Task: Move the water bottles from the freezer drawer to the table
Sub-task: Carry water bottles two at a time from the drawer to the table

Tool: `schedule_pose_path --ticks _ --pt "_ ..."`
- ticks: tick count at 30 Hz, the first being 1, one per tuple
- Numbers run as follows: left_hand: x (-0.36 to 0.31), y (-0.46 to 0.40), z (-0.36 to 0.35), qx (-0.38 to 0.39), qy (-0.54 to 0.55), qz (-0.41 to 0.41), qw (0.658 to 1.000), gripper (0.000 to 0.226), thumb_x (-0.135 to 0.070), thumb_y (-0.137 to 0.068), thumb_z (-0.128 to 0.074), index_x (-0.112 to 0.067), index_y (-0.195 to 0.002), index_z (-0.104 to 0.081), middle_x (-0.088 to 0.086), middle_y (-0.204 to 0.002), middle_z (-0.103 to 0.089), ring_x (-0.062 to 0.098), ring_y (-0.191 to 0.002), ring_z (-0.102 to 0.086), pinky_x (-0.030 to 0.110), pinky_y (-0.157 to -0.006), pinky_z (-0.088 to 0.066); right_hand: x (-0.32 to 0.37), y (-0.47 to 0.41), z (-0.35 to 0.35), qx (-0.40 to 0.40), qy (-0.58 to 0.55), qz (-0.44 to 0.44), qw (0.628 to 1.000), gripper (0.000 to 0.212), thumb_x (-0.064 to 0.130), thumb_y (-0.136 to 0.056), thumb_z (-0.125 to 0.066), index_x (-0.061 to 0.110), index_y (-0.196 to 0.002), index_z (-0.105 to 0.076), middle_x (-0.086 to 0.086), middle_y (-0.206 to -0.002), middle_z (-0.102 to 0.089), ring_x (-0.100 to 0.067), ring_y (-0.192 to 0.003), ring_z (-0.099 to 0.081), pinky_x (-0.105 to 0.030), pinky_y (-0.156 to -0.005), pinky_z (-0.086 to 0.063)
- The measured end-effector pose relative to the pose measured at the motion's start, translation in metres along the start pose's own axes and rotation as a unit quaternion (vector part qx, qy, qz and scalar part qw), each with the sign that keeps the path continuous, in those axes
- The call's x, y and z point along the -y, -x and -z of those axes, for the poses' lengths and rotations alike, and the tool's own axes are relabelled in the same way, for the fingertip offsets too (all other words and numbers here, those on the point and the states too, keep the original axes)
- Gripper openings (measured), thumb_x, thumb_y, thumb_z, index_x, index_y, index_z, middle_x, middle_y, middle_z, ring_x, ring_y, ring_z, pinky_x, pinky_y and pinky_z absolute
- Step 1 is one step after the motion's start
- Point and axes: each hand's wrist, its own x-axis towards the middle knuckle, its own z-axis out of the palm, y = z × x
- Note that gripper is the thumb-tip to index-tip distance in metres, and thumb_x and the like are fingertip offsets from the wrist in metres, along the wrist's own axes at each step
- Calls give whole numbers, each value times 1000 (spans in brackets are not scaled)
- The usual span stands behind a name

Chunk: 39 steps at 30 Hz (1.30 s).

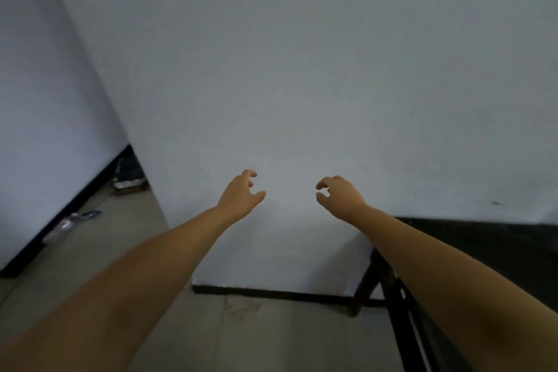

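Both the left hand (241,192) and right hand (339,195) are held loosely curled, empty; the freezer drawer, unseen, should be found first.

1. We see our bare left hand (241,190) and bare right hand (339,195) stretched out before a plain white wall (302,69), fingers loosely curled, holding nothing.
2. A dark black table (483,238) stands at right.
3. A clear plastic bottle (65,226) lies on the grey floor (256,338) at far left.
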Motion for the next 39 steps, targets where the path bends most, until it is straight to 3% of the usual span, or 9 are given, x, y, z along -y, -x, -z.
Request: schedule_pose_path --ticks 6,10,15,18,22,24,32,34,39 --pt "111 93 97 -77 35 107 991 50 -21 -90 -62 -9 -134 -40 16 -127 -46 27 -105 -50 34 -81 -45 139 24 -84 62 -2 133 989 33 29 -95 -51 14 -124 -56 -8 -132 -49 -23 -114 -55 -37 -97 -46" --pt "160 157 143 -131 37 172 976 51 -17 -90 -61 -8 -136 -41 14 -128 -47 29 -115 -51 31 -84 -42 216 37 -124 104 7 218 970 32 28 -94 -52 14 -122 -58 -10 -130 -52 -25 -112 -57 -37 -95 -46" --pt "212 252 187 -214 17 264 940 52 -26 -89 -63 -15 -135 -43 9 -127 -51 25 -110 -55 29 -80 -44 308 60 -170 154 20 317 936 33 21 -92 -53 6 -120 -61 -17 -124 -55 -31 -109 -57 -36 -91 -45" --pt "238 325 213 -278 5 329 903 51 -29 -87 -65 -14 -132 -46 8 -124 -56 25 -108 -58 27 -79 -44 371 89 -202 204 21 390 898 34 18 -91 -54 4 -121 -61 -18 -123 -57 -31 -111 -56 -33 -90 -44" --pt "250 417 228 -348 -21 416 840 52 -30 -87 -66 -13 -132 -46 7 -125 -56 22 -112 -56 30 -90 -47 437 134 -241 261 21 480 837 31 19 -90 -54 6 -117 -63 -18 -122 -60 -32 -108 -58 -33 -88 -45" --pt "249 468 223 -395 -6 467 791 53 -30 -87 -66 -14 -133 -45 8 -127 -56 22 -114 -55 30 -91 -46 467 169 -258 288 22 534 794 29 20 -90 -55 7 -114 -64 -17 -119 -60 -30 -105 -59 -32 -87 -45" --pt "192 646 149 -518 15 614 595 51 -26 -87 -66 -6 -131 -49 17 -124 -58 29 -114 -56 32 -92 -44 518 342 -304 379 41 712 589 26 25 -92 -58 15 -115 -62 -7 -116 -54 -23 -102 -58 -35 -90 -50" --pt "166 693 113 -548 17 649 527 50 -23 -86 -66 -4 -130 -50 19 -124 -58 30 -113 -56 32 -92 -44 510 408 -307 408 53 753 513 28 24 -93 -57 14 -118 -61 -6 -116 -53 -24 -102 -58 -32 -88 -48" --pt "131 747 74 -581 37 666 466 50 -27 -87 -65 -8 -130 -48 14 -124 -56 26 -110 -57 31 -89 -45 495 497 -314 420 69 801 421 25 19 -94 -54 11 -117 -61 -13 -120 -56 -28 -104 -58 -30 -88 -44"
